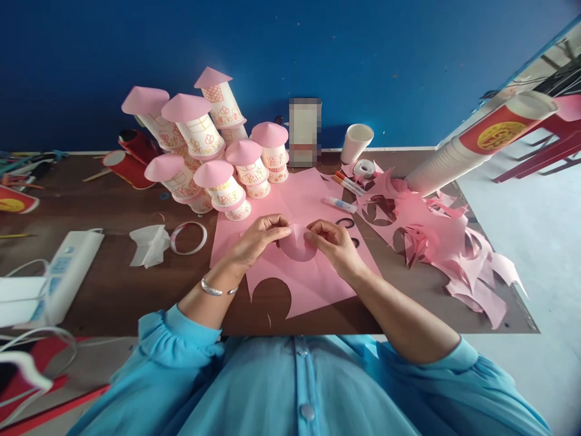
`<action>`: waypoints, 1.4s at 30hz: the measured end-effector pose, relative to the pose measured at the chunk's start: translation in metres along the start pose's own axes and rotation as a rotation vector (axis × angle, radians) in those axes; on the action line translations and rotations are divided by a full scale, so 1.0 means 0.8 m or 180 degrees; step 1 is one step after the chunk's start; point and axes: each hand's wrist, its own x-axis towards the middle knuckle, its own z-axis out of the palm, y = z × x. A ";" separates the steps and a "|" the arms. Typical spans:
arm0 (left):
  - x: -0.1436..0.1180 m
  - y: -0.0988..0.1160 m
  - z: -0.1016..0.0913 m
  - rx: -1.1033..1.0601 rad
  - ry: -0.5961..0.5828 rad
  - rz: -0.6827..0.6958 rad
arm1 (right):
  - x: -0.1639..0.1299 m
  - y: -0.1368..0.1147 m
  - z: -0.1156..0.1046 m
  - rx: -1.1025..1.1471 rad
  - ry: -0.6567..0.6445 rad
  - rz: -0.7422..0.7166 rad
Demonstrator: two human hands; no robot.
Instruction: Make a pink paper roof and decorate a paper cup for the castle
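Note:
A round pink paper disc (298,247) with a slit or crease at its top is held just over a large pink paper sheet (290,197). My left hand (265,237) pinches the disc's upper left edge between thumb and fingers. At the upper right edge, my right hand (333,241) pinches it the same way. Black-handled scissors (345,223) lie partly hidden behind my right hand. Beyond my hands sit a glue stick (339,204) and markers (347,181). The sheet has a rounded cut-out in its front edge.
Paper-cup towers (200,136) with pink cone roofs stand at the back left. Pink paper scraps (436,242) pile up on the right beside a leaning cup stack (472,145). A white cup (356,142) stands near the blue wall. On the left are a tape roll (188,238) and a power strip (72,272).

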 end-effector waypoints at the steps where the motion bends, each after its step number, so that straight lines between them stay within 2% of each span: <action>1: 0.000 0.000 0.000 0.0001 0.0008 0.0004 | 0.000 -0.001 0.000 -0.0017 -0.0003 0.0007; 13: 0.000 -0.005 -0.001 -0.0077 -0.0104 -0.0019 | 0.000 0.003 0.002 0.0036 -0.0043 0.0044; 20: 0.000 0.000 0.004 0.0165 0.0017 -0.0037 | -0.002 0.001 0.004 -0.0082 -0.0091 -0.0029; 28: 0.002 -0.001 0.004 0.0292 0.0213 0.0148 | -0.003 -0.003 0.001 -0.0214 -0.0050 -0.0092; 31: 0.001 -0.001 0.003 0.0349 0.0180 0.0167 | -0.002 -0.005 0.001 -0.0135 -0.0077 -0.0004; 37: -0.001 0.008 0.009 0.0618 -0.0111 0.0188 | 0.002 0.001 0.003 0.0098 -0.0456 0.0396; 42: -0.002 0.009 0.012 0.0681 -0.0203 0.0120 | 0.003 0.005 0.003 0.0338 -0.0527 0.0557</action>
